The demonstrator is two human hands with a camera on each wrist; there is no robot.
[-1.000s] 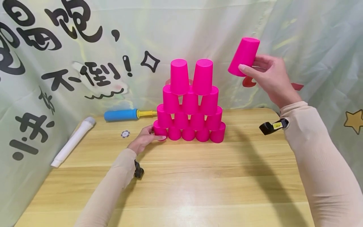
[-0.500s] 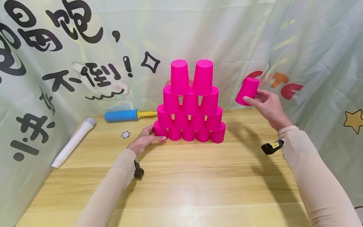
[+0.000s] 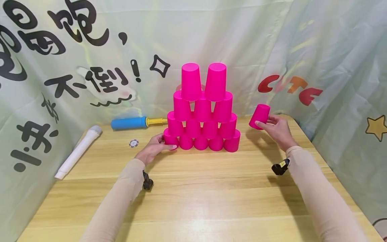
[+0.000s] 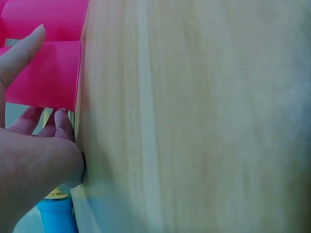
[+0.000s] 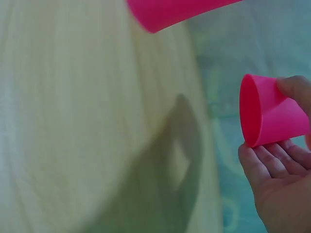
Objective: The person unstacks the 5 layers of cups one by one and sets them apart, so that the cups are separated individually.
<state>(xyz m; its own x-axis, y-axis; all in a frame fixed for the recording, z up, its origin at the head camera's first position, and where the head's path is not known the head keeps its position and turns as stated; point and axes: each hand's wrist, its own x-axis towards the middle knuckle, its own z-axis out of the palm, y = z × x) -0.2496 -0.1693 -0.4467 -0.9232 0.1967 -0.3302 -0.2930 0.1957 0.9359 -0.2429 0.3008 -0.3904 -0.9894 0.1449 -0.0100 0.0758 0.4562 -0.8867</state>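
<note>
A pyramid of upside-down pink cups (image 3: 201,143) stands mid-table, with two cups (image 3: 191,82) on its top row. My left hand (image 3: 153,148) holds the leftmost bottom-row cup (image 3: 170,138), thumb across its front and fingers at its far side. In the left wrist view that cup (image 4: 46,73) has its rim at the tabletop. To the right of the pyramid, my right hand (image 3: 278,129) grips a single pink cup (image 3: 260,116), mouth down and tilted, close over the table. The right wrist view shows this cup (image 5: 277,109) between thumb and fingers.
Behind the pyramid's left side lies a blue and yellow hand pump (image 3: 130,123). A small round chip (image 3: 133,143) is in front of it, and a white tube (image 3: 78,153) lies at the left edge. A printed curtain (image 3: 235,40) closes off the back and sides.
My right hand has come down with its cup, from beside the top row to near table height. The left hand and the pyramid have stayed put.
</note>
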